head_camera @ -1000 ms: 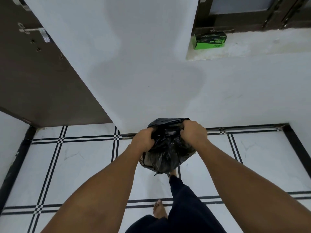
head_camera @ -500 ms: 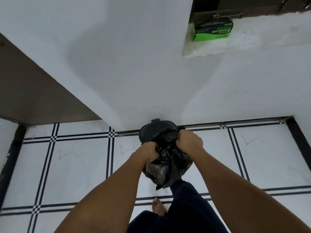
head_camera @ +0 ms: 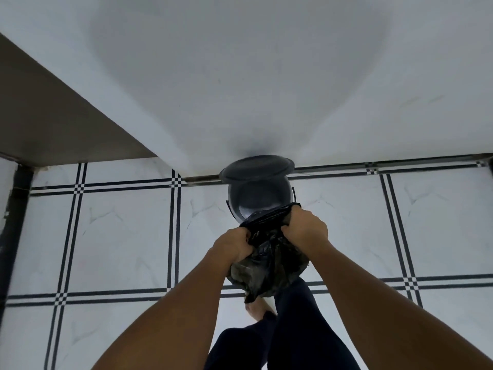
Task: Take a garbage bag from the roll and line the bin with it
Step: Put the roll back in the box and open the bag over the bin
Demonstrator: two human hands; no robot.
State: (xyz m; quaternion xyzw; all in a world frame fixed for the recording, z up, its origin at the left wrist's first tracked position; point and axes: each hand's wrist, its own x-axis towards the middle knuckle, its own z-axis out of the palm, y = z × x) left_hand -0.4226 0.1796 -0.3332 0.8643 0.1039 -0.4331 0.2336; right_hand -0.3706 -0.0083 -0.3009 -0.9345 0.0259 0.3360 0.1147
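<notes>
A crumpled black garbage bag (head_camera: 266, 271) hangs between my two hands, just in front of and above a small round dark bin (head_camera: 257, 202). The bin stands on the floor against the white wall, with its lid (head_camera: 256, 168) tipped up against the wall and its inside showing. My left hand (head_camera: 234, 244) grips the bag's top edge on the left. My right hand (head_camera: 305, 229) grips the top edge on the right, close to the bin's front rim. The bag's mouth is bunched between my fists.
The floor (head_camera: 120, 236) is white tile with black double lines. A white wall (head_camera: 240, 76) rises behind the bin, and a brown door (head_camera: 53, 124) stands at the left. My dark-trousered leg (head_camera: 293, 329) and bare foot (head_camera: 257, 309) are below the bag.
The view has tilted down and closer to the floor; the window ledge with the green box has left the frame. The bin is now fully visible, and my hands have carried the bag toward it.
</notes>
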